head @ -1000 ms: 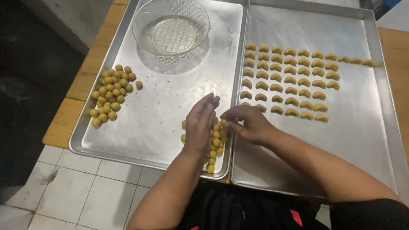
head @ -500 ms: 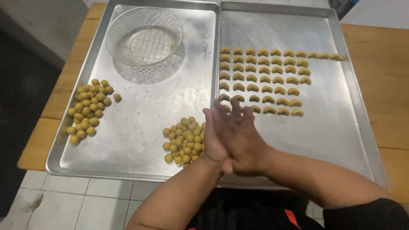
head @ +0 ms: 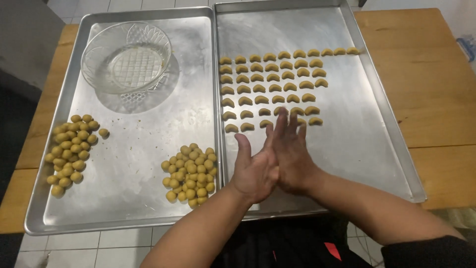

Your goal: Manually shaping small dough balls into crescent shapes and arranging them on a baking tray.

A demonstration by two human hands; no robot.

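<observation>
steel trays fill the wooden table [head: 436, 89], and above the right tray [head: 362, 144] the left hand [head: 254, 171] and the right hand [head: 292, 159] are pressed palm against palm, fingers stretched flat and pointing away from the body. whether anything is held between the palms cannot be told — nothing shows at their edges. just beyond the fingertips, rows of small crescent-shaped dough pieces [head: 272, 84] are laid out in a grid on the right tray, the nearest row almost touched by the right fingers. just to the left of the joined hands, on the left tray [head: 134, 144], a heap of yellow dough balls [head: 191, 173] is seen close to the seam between the trays. farther left, well apart from the hands, a second heap of dough balls [head: 72, 154] lies near the tray's edge. far ahead and to the left, a clear glass bowl [head: 126, 57] with a cut pattern is set upright on the left tray.
</observation>
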